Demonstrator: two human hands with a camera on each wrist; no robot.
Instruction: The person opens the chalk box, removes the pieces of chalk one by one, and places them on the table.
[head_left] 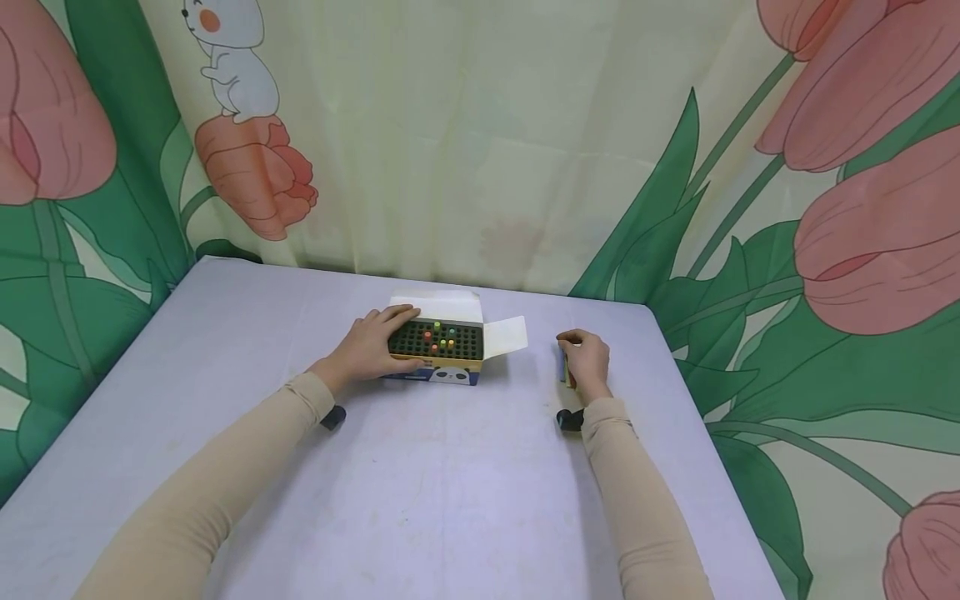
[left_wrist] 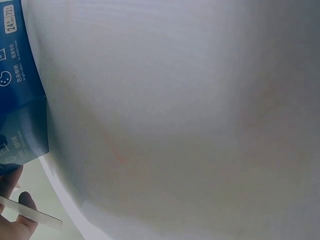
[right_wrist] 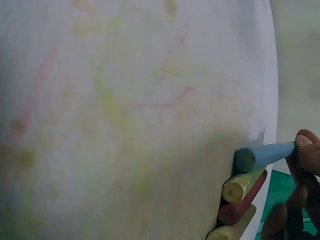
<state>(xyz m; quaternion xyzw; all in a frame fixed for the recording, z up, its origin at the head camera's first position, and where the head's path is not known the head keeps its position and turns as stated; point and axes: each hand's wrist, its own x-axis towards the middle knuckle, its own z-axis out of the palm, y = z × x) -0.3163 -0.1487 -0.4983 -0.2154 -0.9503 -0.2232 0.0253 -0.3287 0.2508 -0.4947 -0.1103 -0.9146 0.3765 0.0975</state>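
A chalk box (head_left: 453, 376) with a panda on its front stands on the table, its black holed tray (head_left: 468, 343) bearing several coloured chalk ends. My left hand (head_left: 365, 348) grips the box's left end, thumb along the front and fingers over the back. In the left wrist view the blue box side (left_wrist: 20, 105) shows, and a pale flap lies between the fingers (left_wrist: 27, 202). To the right of the box, my right hand (head_left: 588, 367) pinches the far end of a blue chalk stick (right_wrist: 272, 154). Beside it lie a yellow chalk (right_wrist: 245, 185), a red chalk (right_wrist: 245, 204) and a cream chalk (right_wrist: 234, 230).
White box flaps (head_left: 506, 336) stick out at the back and right of the box. The table's white cloth (head_left: 442, 492) carries faint chalk marks. Behind the table hangs a printed curtain (head_left: 465, 150). Black wrist devices (head_left: 570, 420) sit under both wrists.
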